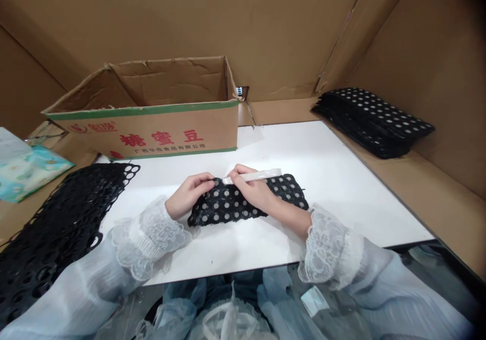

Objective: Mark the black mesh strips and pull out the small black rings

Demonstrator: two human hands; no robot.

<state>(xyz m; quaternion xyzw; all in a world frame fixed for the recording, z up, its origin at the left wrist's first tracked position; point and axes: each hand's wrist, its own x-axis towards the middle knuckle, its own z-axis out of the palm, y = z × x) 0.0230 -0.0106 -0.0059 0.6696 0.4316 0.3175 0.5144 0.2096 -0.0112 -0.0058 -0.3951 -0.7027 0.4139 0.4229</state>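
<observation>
Head view. A white board (266,249) lies on a brown surface, its near edge toward the person. Near the middle of the board rests a black sheet (228,209) dotted with pale discs, its long sides running roughly parallel to the near edge. The left hand (192,193) is partly closed, thumb and fingers together at the sheet's far left corner. The right hand (252,185) is curled around a white pen-like tool (254,176), held between thumb and fingers; the tool's left end is at the sheet's far edge, close to the left fingertips, and the hand lies over the sheet. An open cardboard box (152,132), with green edging and red characters, stands at the board's far left corner. Black netting (56,228) with round holes lies along the board's left edge. A stack of dotted black sheets (374,122) lies just beyond the board's right edge, near its far right corner. A flowered packet (32,170) lies at far left, beyond the netting.
</observation>
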